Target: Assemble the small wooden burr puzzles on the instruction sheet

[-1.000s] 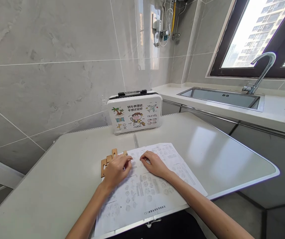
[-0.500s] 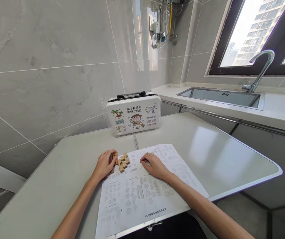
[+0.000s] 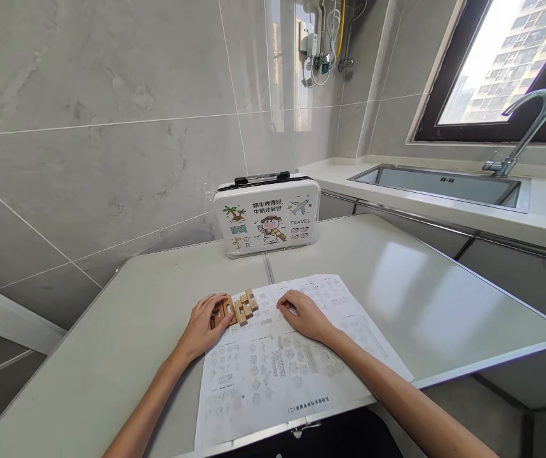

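My left hand [image 3: 206,321] curves over an orange-brown wooden piece [image 3: 227,309] with a slot cut in it, gripping it at the left edge of the paper; its palm side hides part of it. Right beside that piece sits a cluster of pale wooden blocks [image 3: 245,306], stepped and fitted together, on the printed sheet. My right hand [image 3: 305,315] rests on the paper to the right of the blocks, fingers curled towards the thumb, with no object visible in it. The white sheet [image 3: 301,381] carries many small printed diagrams.
A white case [image 3: 270,219] with cartoon pictures and a black handle stands at the back of the pale folding table [image 3: 377,273]. A metal clasp [image 3: 298,432] is on the table's near edge. Beyond lie a counter with a sink [image 3: 444,184], a tap [image 3: 534,121] and a tiled wall.
The whole view has shifted slightly. The wooden piece in my left hand has turned, so its slotted face shows more and lies closer to the blocks. My right hand has stayed in place.
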Tool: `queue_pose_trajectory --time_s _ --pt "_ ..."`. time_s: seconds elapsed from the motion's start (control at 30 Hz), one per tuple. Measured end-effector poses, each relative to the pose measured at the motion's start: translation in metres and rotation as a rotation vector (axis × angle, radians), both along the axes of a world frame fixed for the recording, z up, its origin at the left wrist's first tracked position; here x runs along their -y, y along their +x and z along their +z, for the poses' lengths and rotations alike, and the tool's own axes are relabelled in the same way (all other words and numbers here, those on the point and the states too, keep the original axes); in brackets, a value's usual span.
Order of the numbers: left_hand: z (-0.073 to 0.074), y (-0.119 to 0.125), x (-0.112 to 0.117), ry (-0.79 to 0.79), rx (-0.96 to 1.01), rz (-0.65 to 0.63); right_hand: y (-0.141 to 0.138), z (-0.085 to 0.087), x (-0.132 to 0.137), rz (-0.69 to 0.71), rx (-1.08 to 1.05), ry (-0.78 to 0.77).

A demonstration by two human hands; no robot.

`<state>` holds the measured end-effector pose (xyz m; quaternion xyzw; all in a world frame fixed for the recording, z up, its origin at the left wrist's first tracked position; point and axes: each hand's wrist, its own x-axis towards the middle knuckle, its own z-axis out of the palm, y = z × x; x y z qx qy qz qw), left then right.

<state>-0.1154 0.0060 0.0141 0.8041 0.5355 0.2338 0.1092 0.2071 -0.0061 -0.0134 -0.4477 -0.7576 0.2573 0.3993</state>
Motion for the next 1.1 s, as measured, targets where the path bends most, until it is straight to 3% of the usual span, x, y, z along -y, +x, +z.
queue_pose_trajectory --time_s 0.37,0.77,0.93,1.1 --pt "0.002 -0.008 -0.001 -0.083 -0.044 -0.011 0.0 0.003 0.002 0.007 -0.012 -0.036" --pt "0.004 -0.016 0.009 0.144 -0.071 -0.006 0.0 0.004 0.003 0.013 -0.027 -0.022" --pt "0.026 0.017 0.018 0.204 -0.013 -0.11 -0.003 0.01 0.003 0.036 -0.143 -0.093" --pt "0.043 0.08 0.021 0.26 0.028 -0.299 -0.001 0.02 0.004 0.268 -0.403 -0.367"
